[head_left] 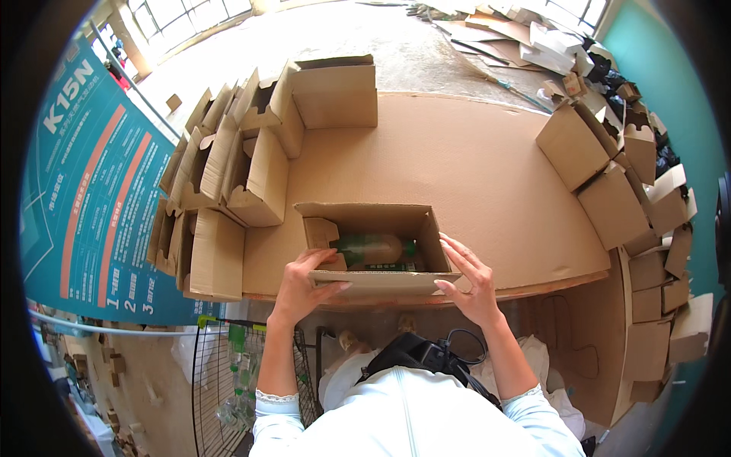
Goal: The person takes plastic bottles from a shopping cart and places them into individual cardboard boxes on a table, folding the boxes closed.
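An open cardboard box (pixel 367 285) sits near the front edge of the cardboard-covered table, its top flaps up. Inside it lies a clear and green bottle (pixel 378 248) on its side. Beside the bottle, a strip with a dark green label (pixel 390 267) shows partly; what it belongs to is hidden by the front wall. My left hand (pixel 303 280) grips the box's left front corner, fingers over the rim and thumb along the front. At the right front corner, my right hand (pixel 474 276) holds the wall between fingers and thumb.
Several open cardboard boxes (pixel 217 255) stand close together on the table's left; more boxes (pixel 609 206) are piled at the right. A wire cart (pixel 217 381) with green and clear bottles is at lower left. Cardboard scraps (pixel 495 34) and a broom (pixel 506 87) lie on the far floor.
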`<state>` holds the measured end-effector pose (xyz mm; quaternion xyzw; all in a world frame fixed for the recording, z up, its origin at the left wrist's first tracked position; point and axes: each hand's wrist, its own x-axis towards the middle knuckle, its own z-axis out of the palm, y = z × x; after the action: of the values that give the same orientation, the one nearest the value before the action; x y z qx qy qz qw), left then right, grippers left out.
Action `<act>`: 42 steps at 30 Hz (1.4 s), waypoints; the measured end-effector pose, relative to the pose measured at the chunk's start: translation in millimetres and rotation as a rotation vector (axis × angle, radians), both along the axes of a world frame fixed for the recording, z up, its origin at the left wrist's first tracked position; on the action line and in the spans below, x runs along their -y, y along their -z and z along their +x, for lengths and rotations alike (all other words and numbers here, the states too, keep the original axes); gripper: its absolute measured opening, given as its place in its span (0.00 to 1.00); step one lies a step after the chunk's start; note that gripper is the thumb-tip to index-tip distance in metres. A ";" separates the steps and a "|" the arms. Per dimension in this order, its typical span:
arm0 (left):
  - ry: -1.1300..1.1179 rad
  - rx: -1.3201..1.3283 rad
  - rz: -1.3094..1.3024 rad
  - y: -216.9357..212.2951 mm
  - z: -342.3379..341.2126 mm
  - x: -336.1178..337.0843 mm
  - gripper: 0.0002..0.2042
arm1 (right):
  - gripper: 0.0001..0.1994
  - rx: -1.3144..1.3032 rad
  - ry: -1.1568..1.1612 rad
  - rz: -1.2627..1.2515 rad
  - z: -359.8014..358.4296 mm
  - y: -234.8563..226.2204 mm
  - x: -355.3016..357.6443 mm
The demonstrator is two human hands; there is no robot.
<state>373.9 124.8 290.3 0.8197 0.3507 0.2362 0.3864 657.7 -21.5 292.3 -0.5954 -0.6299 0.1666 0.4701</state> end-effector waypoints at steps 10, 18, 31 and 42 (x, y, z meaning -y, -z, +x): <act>0.400 0.222 -0.330 2.0 -30.2 -11.9 0.18 | 0.39 -0.277 -0.153 -0.084 -11.1 0.7 10.7; 0.407 -0.033 -0.301 -34.1 -23.6 -5.7 0.24 | 0.37 0.056 -0.204 -0.054 0.2 7.8 15.4; 0.480 -0.364 0.171 -55.2 110.0 -65.7 0.24 | 0.22 -0.121 -0.167 0.107 3.0 25.2 2.5; -0.093 -0.172 0.085 -70.3 8.8 -15.4 0.25 | 0.33 0.128 0.163 -0.243 7.0 16.2 -32.2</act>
<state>382.7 140.2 360.5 0.8354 0.4101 0.1974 0.3083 664.7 10.7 276.0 -0.7065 -0.5832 0.1646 0.3656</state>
